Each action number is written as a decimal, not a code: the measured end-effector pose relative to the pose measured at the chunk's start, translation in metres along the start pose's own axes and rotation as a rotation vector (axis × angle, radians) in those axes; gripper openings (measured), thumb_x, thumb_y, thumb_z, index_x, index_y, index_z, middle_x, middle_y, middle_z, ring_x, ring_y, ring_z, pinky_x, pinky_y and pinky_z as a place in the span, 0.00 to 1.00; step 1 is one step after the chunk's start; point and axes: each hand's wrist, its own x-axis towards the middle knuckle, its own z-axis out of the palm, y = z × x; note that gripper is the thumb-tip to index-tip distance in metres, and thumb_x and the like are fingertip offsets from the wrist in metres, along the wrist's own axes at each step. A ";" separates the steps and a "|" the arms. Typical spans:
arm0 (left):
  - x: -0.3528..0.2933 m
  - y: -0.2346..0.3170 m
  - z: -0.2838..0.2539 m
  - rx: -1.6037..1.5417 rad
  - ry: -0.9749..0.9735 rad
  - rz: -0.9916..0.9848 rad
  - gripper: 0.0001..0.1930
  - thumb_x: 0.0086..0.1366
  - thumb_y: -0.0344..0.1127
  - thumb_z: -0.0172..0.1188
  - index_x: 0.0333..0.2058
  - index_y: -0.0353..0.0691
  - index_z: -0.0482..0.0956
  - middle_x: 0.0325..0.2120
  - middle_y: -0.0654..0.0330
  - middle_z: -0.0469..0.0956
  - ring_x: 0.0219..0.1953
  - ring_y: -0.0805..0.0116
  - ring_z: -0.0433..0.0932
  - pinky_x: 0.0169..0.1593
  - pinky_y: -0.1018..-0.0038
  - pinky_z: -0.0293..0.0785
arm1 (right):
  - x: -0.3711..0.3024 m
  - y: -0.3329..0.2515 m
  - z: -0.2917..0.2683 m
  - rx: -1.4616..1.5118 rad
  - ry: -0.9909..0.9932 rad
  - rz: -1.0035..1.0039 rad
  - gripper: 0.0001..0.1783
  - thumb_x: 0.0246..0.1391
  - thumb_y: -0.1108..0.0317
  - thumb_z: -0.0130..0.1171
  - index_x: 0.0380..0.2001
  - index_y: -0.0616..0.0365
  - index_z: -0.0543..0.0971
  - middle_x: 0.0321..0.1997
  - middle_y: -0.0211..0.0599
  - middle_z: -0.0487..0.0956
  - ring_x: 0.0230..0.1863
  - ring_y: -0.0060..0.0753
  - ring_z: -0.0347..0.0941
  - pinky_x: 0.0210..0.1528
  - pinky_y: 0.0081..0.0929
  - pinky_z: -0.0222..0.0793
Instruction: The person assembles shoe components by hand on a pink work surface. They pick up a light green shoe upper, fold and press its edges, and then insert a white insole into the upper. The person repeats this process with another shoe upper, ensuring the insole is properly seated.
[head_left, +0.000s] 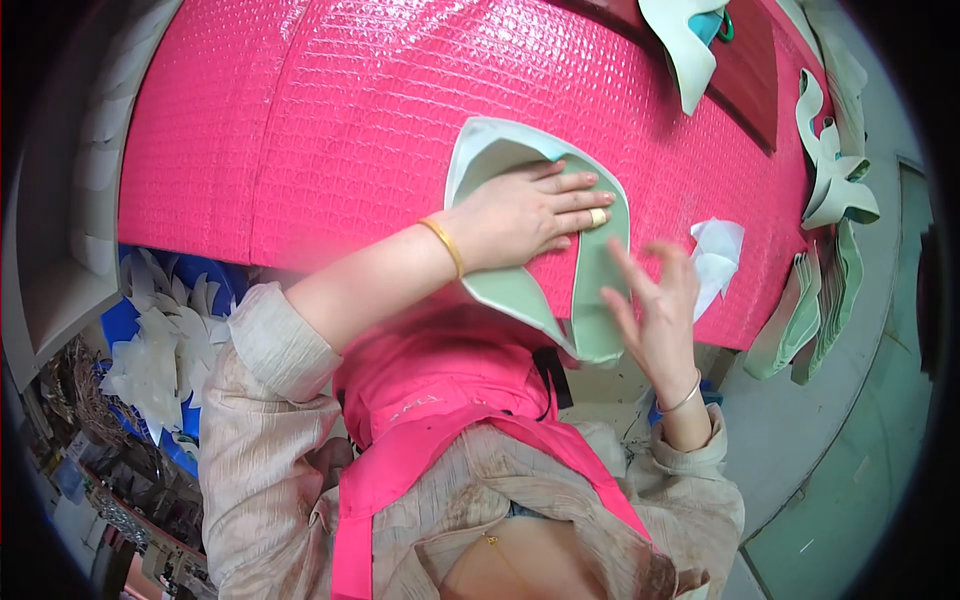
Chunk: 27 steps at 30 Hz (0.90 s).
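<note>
A curved, pale green sheet piece with a white edge (592,290), shaped somewhat like a shoe upper, lies on the pink table cover (330,150) near its front edge. Flat across its middle rests my left hand (530,210), fingers stretched out, with a pale wrap around one finger. Part of the piece is hidden under that hand, and pink shows through the gap between its two arms. My right hand (660,305) is at the right edge of the piece, fingers apart and smeared by motion. Nothing shows in its grasp; whether its fingertips touch the piece, I cannot tell.
To the right lies a crumpled white sheet (716,255). A dark red board (750,90) at the far right carries another pale piece (688,50). Folded green-white pieces (830,300) hang by the table's right edge. Lower left, a blue container (118,325) holds several white cut pieces.
</note>
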 end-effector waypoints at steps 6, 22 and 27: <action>-0.028 -0.003 -0.023 0.026 0.154 -0.358 0.24 0.56 0.32 0.53 0.53 0.39 0.65 0.55 0.56 0.64 0.58 0.61 0.62 0.61 0.64 0.55 | 0.055 0.000 0.023 0.122 -0.116 -0.287 0.41 0.49 0.55 0.54 0.62 0.55 0.51 0.66 0.40 0.51 0.66 0.43 0.48 0.64 0.38 0.45; 0.015 0.115 -0.060 0.095 0.405 -0.277 0.12 0.55 0.40 0.54 0.17 0.41 0.74 0.19 0.59 0.72 0.23 0.64 0.71 0.28 0.68 0.64 | 0.113 0.030 0.018 0.749 -0.087 -0.132 0.24 0.50 0.71 0.55 0.53 0.55 0.69 0.55 0.46 0.69 0.56 0.34 0.65 0.56 0.25 0.58; 0.012 0.136 -0.029 0.127 -0.151 -0.228 0.09 0.45 0.37 0.55 0.13 0.40 0.74 0.13 0.60 0.69 0.22 0.64 0.70 0.32 0.71 0.65 | 0.097 0.042 0.015 1.201 0.186 -0.112 0.26 0.51 0.74 0.52 0.54 0.68 0.65 0.57 0.39 0.67 0.57 0.26 0.63 0.58 0.22 0.56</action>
